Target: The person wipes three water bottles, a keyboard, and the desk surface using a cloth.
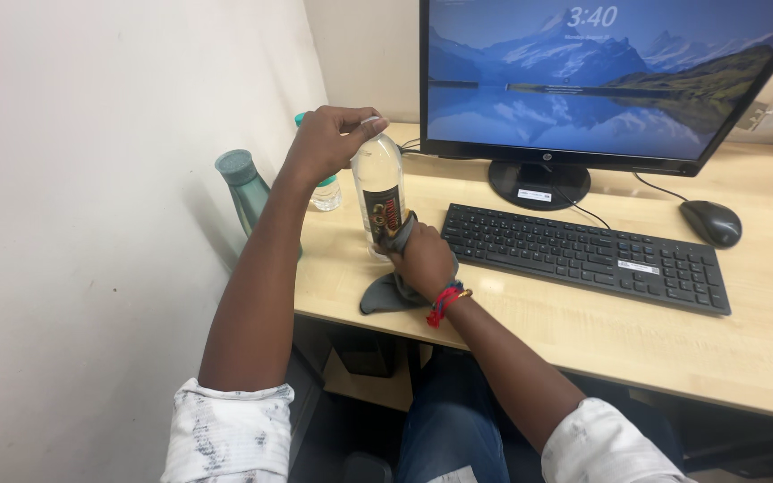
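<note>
A monitor (615,80) fills the far right of the pale wooden counter (762,349), with a black keyboard (588,255) in front of it and a black mouse (710,222) further right. Against the white wall at the far left stands a teal bottle (245,188), and a smaller clear bottle with a teal cap (326,190) stands just right of it, partly hidden behind the left arm. The clear bottle (379,183) with a dark label stands upright near the counter's left end, its long axis vertical, just left of the keyboard's near-left corner. The left hand (328,139) comes over from the left and closes around the bottle's top, fingers curled over the cap, so it holds the bottle from above. The right hand (422,259) sits lower, on the near right side of the bottle, fingers closed on a grey cloth (386,291) and pressing it against the label; the rest of the cloth trails down onto the counter near the edge. Both hands touch the bottle, the left at the top, the right at its lower half.
</note>
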